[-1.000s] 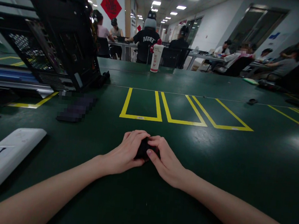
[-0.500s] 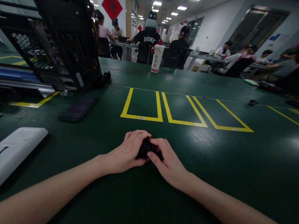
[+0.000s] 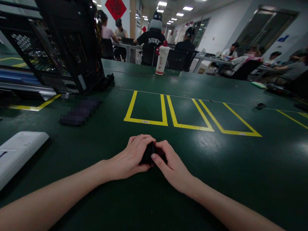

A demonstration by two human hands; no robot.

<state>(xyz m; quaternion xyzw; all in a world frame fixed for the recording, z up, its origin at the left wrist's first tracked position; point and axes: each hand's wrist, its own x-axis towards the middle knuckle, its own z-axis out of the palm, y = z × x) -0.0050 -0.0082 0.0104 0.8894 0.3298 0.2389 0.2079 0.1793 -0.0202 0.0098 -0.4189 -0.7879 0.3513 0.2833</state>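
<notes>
A small black object (image 3: 148, 154) sits between my hands at the middle of the green table (image 3: 150, 209); its kind is hard to make out because fingers cover most of it. My left hand (image 3: 132, 155) wraps round its left side, fingers over the top and thumb low in front. From the right, my right hand (image 3: 172, 164) holds it with bent fingers and the thumb pressed against its near face. The fingertips of both hands nearly meet at its top edge.
Yellow tape outlines (image 3: 146, 121) mark the table beyond my hands. At left stand a black computer case (image 3: 79, 46), a blurred dark flat item (image 3: 80, 112) and a white elongated device (image 3: 7, 163). A paper cup (image 3: 161, 61) is at the far edge; several people sit beyond.
My right thumb and fingers have shifted very slightly against the black object. My left hand keeps its hold, and the things on the table stay in place.
</notes>
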